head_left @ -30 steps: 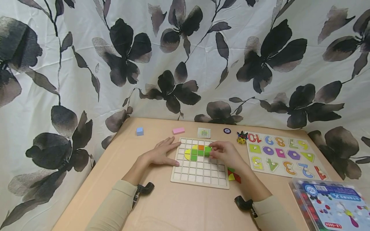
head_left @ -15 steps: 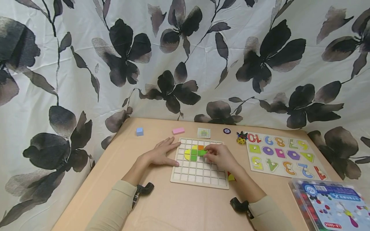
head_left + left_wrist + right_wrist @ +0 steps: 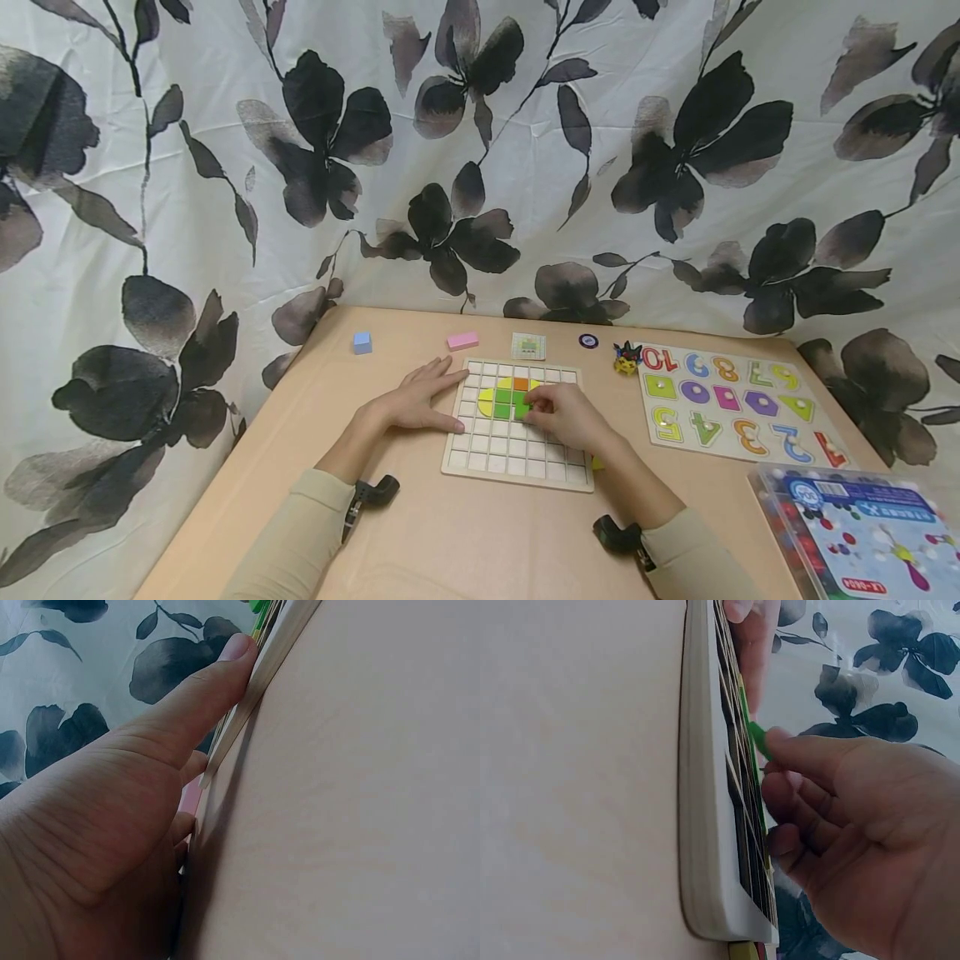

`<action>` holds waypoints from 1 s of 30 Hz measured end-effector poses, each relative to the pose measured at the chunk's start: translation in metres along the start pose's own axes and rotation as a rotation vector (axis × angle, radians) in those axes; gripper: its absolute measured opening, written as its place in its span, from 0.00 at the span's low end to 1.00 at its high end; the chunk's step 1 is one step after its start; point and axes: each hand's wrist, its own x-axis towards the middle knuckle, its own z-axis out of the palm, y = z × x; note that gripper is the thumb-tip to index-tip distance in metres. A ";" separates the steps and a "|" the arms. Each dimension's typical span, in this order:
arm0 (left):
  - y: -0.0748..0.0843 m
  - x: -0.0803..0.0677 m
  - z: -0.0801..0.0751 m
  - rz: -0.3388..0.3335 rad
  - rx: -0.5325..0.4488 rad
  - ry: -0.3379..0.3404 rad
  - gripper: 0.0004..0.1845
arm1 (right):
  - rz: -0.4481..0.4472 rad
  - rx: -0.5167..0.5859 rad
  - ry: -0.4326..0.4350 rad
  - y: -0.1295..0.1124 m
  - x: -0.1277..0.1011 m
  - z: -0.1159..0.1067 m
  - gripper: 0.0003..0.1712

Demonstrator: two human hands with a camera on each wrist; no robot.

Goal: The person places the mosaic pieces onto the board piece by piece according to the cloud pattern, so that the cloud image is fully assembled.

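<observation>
— Head view first: what's the right hand doing?

— Its fingers are curled, pinching a green tile over the grid board, just beside the yellow, orange and green pieces already seated near the board's far middle.

— How would that tile handle?

— I'd judge it light, stiff and thin, a bit smooth; best taken by its edges with fingertips, as it is now, so it drops flat into a cell.

— And the left hand?

— Flat, fingers straight, resting on the table with the thumb pressed against the board's left rim. It holds nothing.

— Around them?

— A beige tabletop with a number puzzle to the right, a plastic box nearer, a blue cube and pink block at the far side, and a flowered curtain behind.
</observation>
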 end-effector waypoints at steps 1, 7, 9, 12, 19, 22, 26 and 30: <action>0.000 0.000 0.000 0.000 0.000 0.000 0.57 | 0.008 -0.008 -0.005 0.000 0.000 0.000 0.13; 0.000 0.000 0.000 -0.001 -0.005 0.001 0.57 | 0.022 -0.041 -0.014 0.001 -0.001 0.003 0.14; 0.000 0.000 0.000 -0.002 -0.004 0.001 0.57 | 0.018 -0.049 -0.015 0.000 -0.001 0.003 0.14; 0.000 0.001 0.000 0.000 0.000 0.001 0.57 | 0.004 -0.063 -0.016 0.001 -0.001 0.004 0.14; 0.000 0.000 0.000 -0.001 0.002 0.000 0.57 | -0.023 -0.089 -0.011 0.000 0.000 0.005 0.13; 0.000 0.000 0.000 -0.002 0.000 0.000 0.58 | -0.023 -0.090 -0.010 0.000 0.000 0.006 0.13; 0.000 0.000 0.001 0.001 0.003 0.002 0.58 | -0.032 -0.094 -0.008 0.000 0.001 0.007 0.12; 0.000 0.001 0.001 0.006 0.010 0.005 0.57 | -0.036 -0.104 -0.003 -0.001 0.000 0.007 0.12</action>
